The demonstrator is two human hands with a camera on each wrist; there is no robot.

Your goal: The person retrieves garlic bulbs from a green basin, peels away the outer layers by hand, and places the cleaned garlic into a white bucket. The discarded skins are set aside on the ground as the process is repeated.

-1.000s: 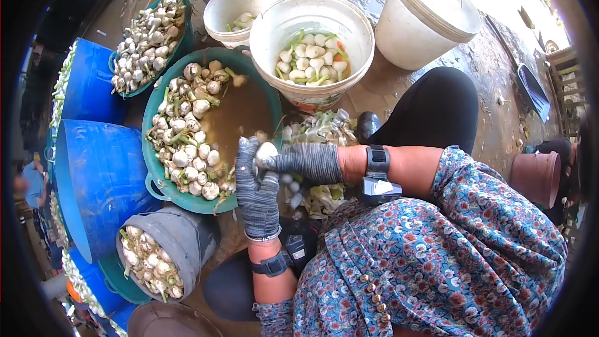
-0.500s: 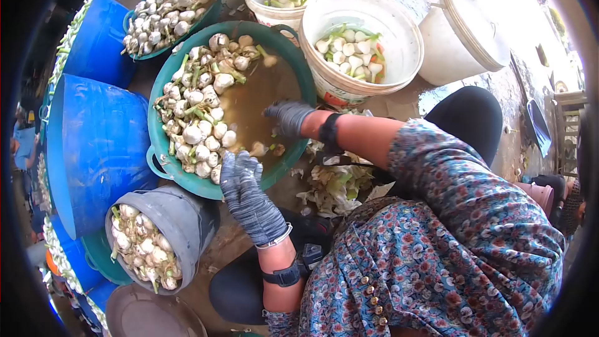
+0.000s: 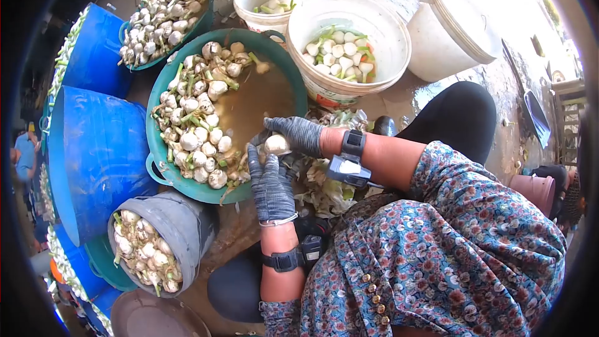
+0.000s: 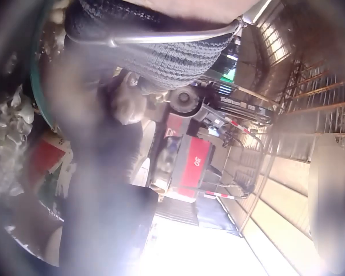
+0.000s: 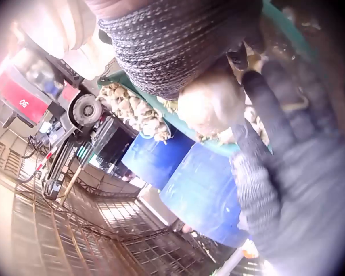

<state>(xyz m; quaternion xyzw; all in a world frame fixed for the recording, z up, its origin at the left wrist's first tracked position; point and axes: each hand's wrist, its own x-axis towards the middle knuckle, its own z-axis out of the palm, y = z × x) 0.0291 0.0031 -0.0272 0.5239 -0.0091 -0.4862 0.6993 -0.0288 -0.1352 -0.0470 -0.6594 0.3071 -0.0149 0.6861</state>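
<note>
In the head view, a whitish garlic bulb [image 3: 276, 144] is held between two grey knitted gloves, close over the near rim of the green basin [image 3: 299, 81]. The right hand [image 3: 298, 134] grips it from the far side, its fingers partly hidden. From below, the left hand [image 3: 271, 190] holds the bulb with fingers and thumb around it. Up close in the right wrist view, the pale bulb [image 5: 210, 103] sits between the right glove [image 5: 172, 49] and the left hand's fingers [image 5: 276, 98]. Garlic bulbs [image 3: 190, 140] with stems fill the basin's left side, beside brown water.
Behind the basin, a white bucket [image 3: 399, 50] holds peeled garlic in water. A grey bucket [image 3: 203, 224] of garlic leans at lower left, near blue tubs [image 3: 103, 156]. Garlic peelings [image 3: 324, 187] lie by the right forearm. A lidded white bucket [image 3: 430, 43] stands farther right.
One second ago both hands held a white bulb. At half a second the right hand was over the basin's water, apart from the left; now it is back beside it, with a bulb between them.
</note>
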